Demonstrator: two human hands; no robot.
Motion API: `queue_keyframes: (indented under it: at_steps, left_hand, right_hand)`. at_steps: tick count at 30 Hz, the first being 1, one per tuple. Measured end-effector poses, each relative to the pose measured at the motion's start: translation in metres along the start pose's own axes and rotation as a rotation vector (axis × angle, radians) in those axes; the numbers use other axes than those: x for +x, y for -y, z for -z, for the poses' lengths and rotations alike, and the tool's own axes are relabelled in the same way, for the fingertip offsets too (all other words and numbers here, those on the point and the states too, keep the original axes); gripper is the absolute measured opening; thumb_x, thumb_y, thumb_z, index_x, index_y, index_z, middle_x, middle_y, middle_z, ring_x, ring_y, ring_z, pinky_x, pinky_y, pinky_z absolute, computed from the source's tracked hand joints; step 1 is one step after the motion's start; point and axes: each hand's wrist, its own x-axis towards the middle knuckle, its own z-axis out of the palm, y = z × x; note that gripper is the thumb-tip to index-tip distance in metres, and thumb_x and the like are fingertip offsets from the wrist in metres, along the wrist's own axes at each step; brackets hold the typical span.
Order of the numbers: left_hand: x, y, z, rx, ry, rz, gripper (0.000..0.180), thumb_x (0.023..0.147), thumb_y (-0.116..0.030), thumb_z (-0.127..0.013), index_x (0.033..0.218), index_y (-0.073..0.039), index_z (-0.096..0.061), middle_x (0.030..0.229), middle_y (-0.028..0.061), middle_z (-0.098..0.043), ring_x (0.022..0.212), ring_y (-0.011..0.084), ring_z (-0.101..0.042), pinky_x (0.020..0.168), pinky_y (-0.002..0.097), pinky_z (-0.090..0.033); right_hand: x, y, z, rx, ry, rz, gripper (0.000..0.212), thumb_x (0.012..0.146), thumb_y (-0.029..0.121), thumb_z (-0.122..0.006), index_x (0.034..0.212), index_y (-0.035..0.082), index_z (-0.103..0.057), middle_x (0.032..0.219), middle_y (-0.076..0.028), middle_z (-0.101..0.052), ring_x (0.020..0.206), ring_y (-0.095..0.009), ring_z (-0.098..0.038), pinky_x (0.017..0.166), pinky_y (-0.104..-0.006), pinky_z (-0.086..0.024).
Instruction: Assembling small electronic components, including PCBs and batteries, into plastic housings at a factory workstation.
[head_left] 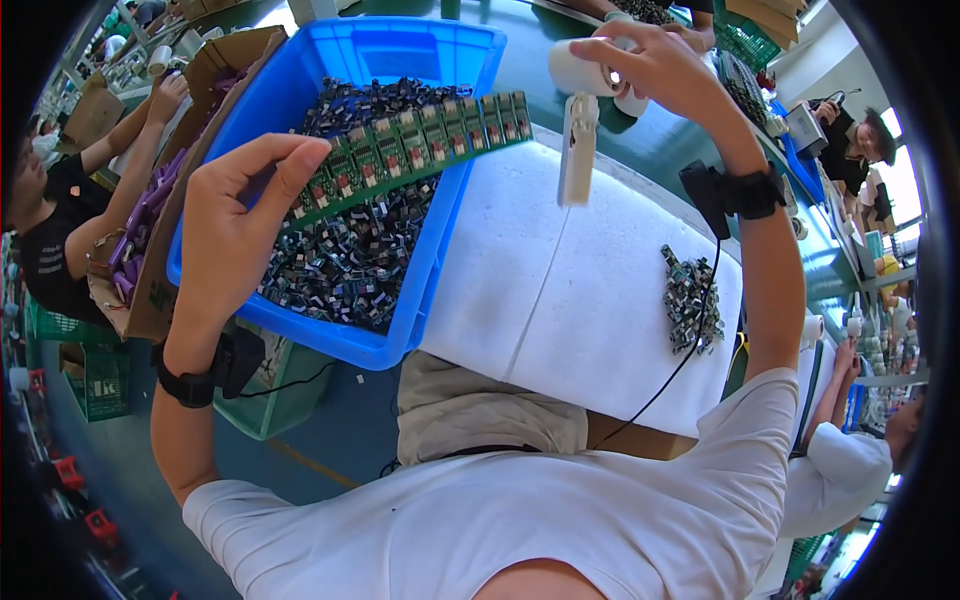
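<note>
A long green circuit board panel (415,150), divided into several small boards with components, is pinched between the thumb and fingers of my left hand (235,215). It stretches right over a blue bin (400,335) heaped with small dark circuit boards (340,250). At the upper right, my right hand (665,70) is closed around the round end of a white handheld device (580,75), shaped like a small fan or dryer. Its pale handle (576,150) points down above a white foam sheet (510,270). Some of the right fingers are hidden behind the device.
A pile of small boards (692,300) lies on the foam's right side. Left of the bin stands a cardboard box (165,270) with purple parts. A black cable (690,350) crosses the foam. Co-workers sit at left and right; another person's arms show across the green table (520,75).
</note>
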Motion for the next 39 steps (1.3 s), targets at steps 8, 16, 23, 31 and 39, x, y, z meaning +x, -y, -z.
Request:
queue_keyframes:
  at_steps: [8,16,23,31,39]
  left_hand:
    - [0.000,-0.012,0.002,0.073,-0.136,-0.171,0.021,0.095,-0.020,-0.068,0.101,-0.001,-0.074,0.080,0.0025,-0.071,0.071,0.0051,-0.061,0.063,0.0211,-0.046]
    - [0.003,-0.021,0.004,0.225,-0.140,-0.346,0.016,0.091,-0.016,-0.070,0.099,-0.004,-0.076,0.074,0.0070,-0.071,0.064,0.0100,-0.065,0.058,0.0244,-0.048]
    - [0.011,-0.019,0.006,0.190,-0.009,-0.267,0.023,0.092,-0.024,-0.070,0.101,-0.003,-0.076,0.074,0.0060,-0.072,0.065,0.0081,-0.065,0.058,0.0242,-0.049]
    - [0.028,0.011,0.030,-0.329,0.317,0.164,0.036,0.095,-0.033,-0.068,0.107,0.000,-0.074,0.092,0.0049,-0.073,0.073,0.0094,-0.066,0.072,0.0234,-0.054]
    - [0.032,0.049,0.026,-0.675,0.499,0.499,0.041,0.096,-0.035,-0.066,0.118,-0.001,-0.069,0.098,0.0068,-0.073,0.093,0.0137,-0.069,0.082,0.0258,-0.055]
  right_hand:
    - [-0.015,0.038,-0.068,-0.348,0.387,-0.117,0.057,0.095,0.063,-0.050,0.097,0.010,-0.072,0.071,-0.007,-0.065,0.062,-0.017,-0.067,0.052,-0.0275,-0.051]
    - [-0.007,0.107,0.009,-0.058,-0.566,0.641,0.034,0.097,0.038,-0.060,0.114,0.010,-0.067,0.078,-0.016,-0.067,0.069,-0.029,-0.066,0.067,-0.0404,-0.053]
    - [-0.018,0.140,-0.006,-0.070,0.189,0.771,0.034,0.089,0.033,-0.071,0.112,0.009,-0.065,0.081,-0.012,-0.065,0.068,-0.028,-0.062,0.061,-0.0355,-0.048]
    - [-0.022,0.146,-0.033,-0.244,-0.105,0.998,0.027,0.085,0.029,-0.072,0.102,0.011,-0.061,0.077,-0.003,-0.060,0.068,-0.019,-0.061,0.060,-0.0316,-0.047]
    - [-0.026,0.149,-0.045,-0.463,-0.462,1.174,0.021,0.086,0.027,-0.070,0.101,0.015,-0.060,0.074,0.001,-0.056,0.067,-0.015,-0.061,0.060,-0.0284,-0.048]
